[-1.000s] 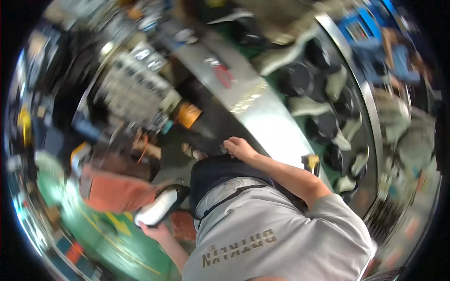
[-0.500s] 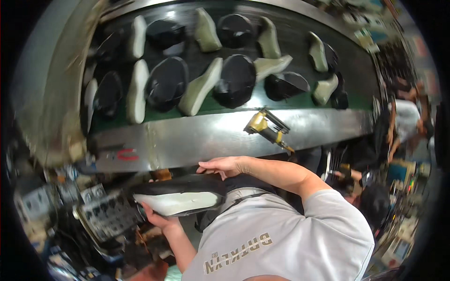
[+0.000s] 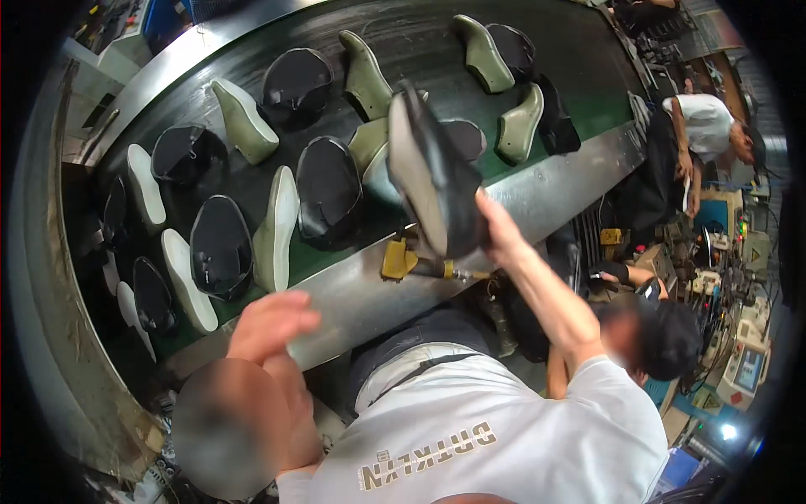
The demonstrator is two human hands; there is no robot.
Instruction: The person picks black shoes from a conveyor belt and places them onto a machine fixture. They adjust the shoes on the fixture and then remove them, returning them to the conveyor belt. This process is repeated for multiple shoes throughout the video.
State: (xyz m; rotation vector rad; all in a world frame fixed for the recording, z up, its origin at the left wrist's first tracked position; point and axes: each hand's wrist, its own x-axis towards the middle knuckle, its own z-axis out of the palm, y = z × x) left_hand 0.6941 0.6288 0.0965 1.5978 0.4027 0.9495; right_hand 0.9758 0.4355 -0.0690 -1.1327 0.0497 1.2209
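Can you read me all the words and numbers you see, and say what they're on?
Pale grey shirt: a line of brownish lettering runs across it, but I don't copy out printed words.
Small bluish screen at far right: too small to read.
Black shoe in the right hand: no writing I can make out.

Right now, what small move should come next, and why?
Probably shift the right hand and its black shoe upper farther over the conveyor belt before lowering: in this view the upper overlaps the yellow staple gun on the metal ledge.
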